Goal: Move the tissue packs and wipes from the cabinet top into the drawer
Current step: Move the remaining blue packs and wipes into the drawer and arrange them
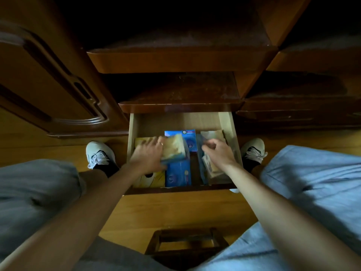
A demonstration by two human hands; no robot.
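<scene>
Pale wood lines the open drawer point(227, 124), which is pulled well out from the dark cabinet so that both hands can reach straight down into it. The cabinet top point(181, 94) above it looks bare in this dim light, so the moving seems done or nearly so, and what is left is likely arranging.

Inside, the packs lie in rows, probably to use the floor of the drawer fully. A yellow pack point(145, 179) sits at the left wall. 2 blue packs fill the middle, a far blue pack point(188, 136) and a near blue pack point(178, 176); whether they are tissues or wipes I cannot tell. Clear-wrapped tissue packs point(213, 134) line the right side.

The left hand point(150, 155) is spread flat, palm down, with its fingers on a pale soft tissue pack point(175, 147) that rests on top of the middle row. It seems to be pressing or sliding that pack into place more than gripping it; whether any finger curls under the edge is hidden. The right hand point(218, 152) is loosely curled, fingers bent onto the wrapped packs at the right, apparently pinching or nudging one, though blur hides the exact hold.

The top pack rides higher than its neighbours, so it may catch when the drawer shuts unless it is seated lower.
</scene>
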